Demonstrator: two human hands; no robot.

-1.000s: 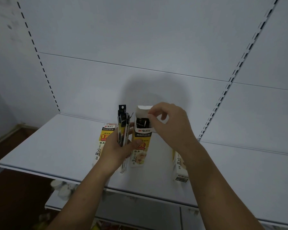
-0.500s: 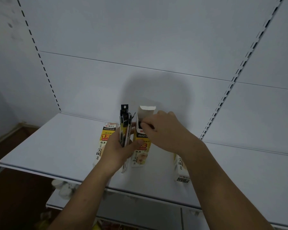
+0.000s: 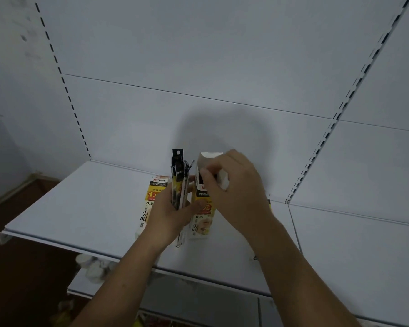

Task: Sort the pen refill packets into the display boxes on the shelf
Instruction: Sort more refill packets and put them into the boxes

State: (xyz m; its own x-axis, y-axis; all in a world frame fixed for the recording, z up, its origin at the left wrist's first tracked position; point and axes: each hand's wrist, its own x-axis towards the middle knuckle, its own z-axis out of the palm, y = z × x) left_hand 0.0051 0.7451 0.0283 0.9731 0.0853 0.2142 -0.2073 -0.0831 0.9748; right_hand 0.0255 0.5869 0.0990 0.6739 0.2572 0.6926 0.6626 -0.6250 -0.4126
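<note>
Gripping a bundle of pen refill packets [image 3: 178,180] upright, the left hand [image 3: 168,215] had its fingers wrapped round their lower half, and the black hang-tabs stood above the fist. Its thumb pressed on the yellow front of the middle display box [image 3: 202,220], which stood upright on the white shelf [image 3: 80,208] with its top flap raised. The right hand [image 3: 234,187] was curled over that box's open mouth, thumb and forefinger pinched together where dark packet tops showed. Whether they gripped a packet or the cardboard edge could not be told. A left display box [image 3: 151,201] stood just beside the bundle, partly behind the left hand. A third box [image 3: 268,204] was mostly hidden by the right forearm. Behind rose a white back panel [image 3: 198,55] with slotted uprights [image 3: 326,138].
</note>
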